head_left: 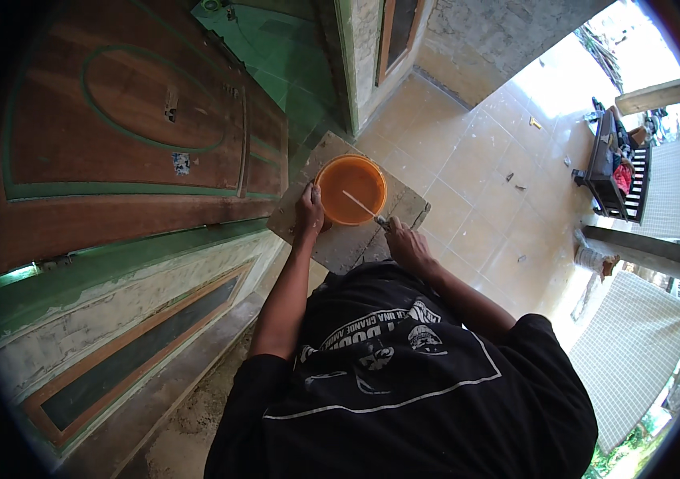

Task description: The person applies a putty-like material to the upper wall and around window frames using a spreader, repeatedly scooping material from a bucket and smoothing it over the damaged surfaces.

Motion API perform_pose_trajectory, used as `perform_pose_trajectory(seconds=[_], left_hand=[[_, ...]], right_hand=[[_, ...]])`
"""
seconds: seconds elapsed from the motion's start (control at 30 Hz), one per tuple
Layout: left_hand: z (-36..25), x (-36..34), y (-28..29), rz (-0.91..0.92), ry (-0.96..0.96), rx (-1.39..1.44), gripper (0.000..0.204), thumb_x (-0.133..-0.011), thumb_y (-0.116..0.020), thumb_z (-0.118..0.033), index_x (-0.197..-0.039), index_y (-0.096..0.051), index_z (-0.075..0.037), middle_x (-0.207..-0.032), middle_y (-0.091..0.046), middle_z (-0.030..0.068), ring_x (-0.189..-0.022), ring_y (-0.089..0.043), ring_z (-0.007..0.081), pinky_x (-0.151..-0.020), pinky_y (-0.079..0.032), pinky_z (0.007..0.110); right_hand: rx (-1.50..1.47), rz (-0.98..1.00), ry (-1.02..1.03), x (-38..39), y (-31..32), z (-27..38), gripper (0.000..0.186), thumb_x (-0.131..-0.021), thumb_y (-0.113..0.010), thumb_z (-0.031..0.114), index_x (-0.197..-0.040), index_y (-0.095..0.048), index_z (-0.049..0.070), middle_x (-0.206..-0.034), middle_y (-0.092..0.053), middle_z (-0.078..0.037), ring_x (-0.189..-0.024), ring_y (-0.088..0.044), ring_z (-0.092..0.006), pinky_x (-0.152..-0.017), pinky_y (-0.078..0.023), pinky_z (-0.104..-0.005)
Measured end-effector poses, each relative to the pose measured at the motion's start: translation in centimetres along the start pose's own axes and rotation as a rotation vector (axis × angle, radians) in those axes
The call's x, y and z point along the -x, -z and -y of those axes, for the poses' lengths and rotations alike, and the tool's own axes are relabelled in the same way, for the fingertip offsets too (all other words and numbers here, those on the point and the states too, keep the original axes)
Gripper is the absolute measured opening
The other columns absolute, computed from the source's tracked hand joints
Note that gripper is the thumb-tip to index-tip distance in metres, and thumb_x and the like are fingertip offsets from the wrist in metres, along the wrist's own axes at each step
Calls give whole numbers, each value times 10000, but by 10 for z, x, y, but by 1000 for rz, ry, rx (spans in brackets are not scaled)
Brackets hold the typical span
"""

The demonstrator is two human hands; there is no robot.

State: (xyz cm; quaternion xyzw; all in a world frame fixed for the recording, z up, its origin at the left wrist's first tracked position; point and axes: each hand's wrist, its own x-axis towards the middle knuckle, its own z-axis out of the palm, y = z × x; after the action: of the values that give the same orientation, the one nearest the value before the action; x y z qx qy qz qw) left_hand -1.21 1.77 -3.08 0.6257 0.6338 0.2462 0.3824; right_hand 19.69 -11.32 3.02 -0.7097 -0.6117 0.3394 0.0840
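An orange round bucket (353, 169) stands on a dusty grey-brown board (332, 251) in front of me. My left hand (309, 211) grips the bucket's left side, its fingers partly hidden against the wall. From the right, my right hand (409, 246) is closed round the short handle of a tool (361, 204) with a thin, pale, stick-like end. That end reaches over the bucket's opening. Whether it is a blade seen edge-on or a narrow rod, I cannot tell. What lies at the bottom of the bucket is hard to make out.
A brown wooden door (140, 104) with green trim stands close on the left. Beige floor tiles (475, 184) with scattered scraps spread to the right. A dark bench (607, 176) holding cloths is farther right. A rough wall (491, 44) rises ahead.
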Motion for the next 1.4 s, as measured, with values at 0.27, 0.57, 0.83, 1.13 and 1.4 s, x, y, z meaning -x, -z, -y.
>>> perform_pose_trajectory(seconds=[0.27,0.57,0.83,1.13,1.4], left_hand=[[36,24,10,-32,509,389,436,-942,-348,-357,-1062,-513,29,-960,-584,244,-862,-577,375,-760,-449,425],[133,47,13,-98,204,-204,402,-914,-391,-305,-1115,-505,24,-1093,-555,220,-1009,-538,375,-859,-431,426],[125,54,22,-95,253,-82,411,-879,-445,-233,-1202,-454,20,-1175,-529,230,-1067,-515,388,-896,-406,443],[148,59,19,-99,353,-30,457,-818,-549,-270,-1176,-441,-6,-1147,-539,239,-1064,-511,401,-875,-417,442],[148,65,-7,-252,338,-128,745,-646,-772,-294,-1228,-388,-31,-1115,-505,199,-1052,-484,382,-884,-410,456]], right_hand=[[-52,38,-23,-15,10,7,224,-886,-464,184,-1059,-438,44,-890,-576,-248,-771,-592,-424,-635,-467,-502],[-49,55,-16,-16,12,8,233,-887,-489,209,-1027,-457,25,-880,-582,-236,-796,-592,-407,-649,-462,-490],[-44,86,-63,-9,12,9,230,-899,-474,218,-1008,-453,17,-857,-583,-243,-786,-589,-410,-643,-457,-494],[-23,111,-126,7,16,14,218,-900,-477,233,-970,-428,33,-872,-585,-248,-775,-582,-431,-624,-440,-514],[-34,102,-125,5,10,2,232,-903,-473,245,-968,-415,30,-759,-582,-252,-706,-568,-442,-585,-406,-527]])
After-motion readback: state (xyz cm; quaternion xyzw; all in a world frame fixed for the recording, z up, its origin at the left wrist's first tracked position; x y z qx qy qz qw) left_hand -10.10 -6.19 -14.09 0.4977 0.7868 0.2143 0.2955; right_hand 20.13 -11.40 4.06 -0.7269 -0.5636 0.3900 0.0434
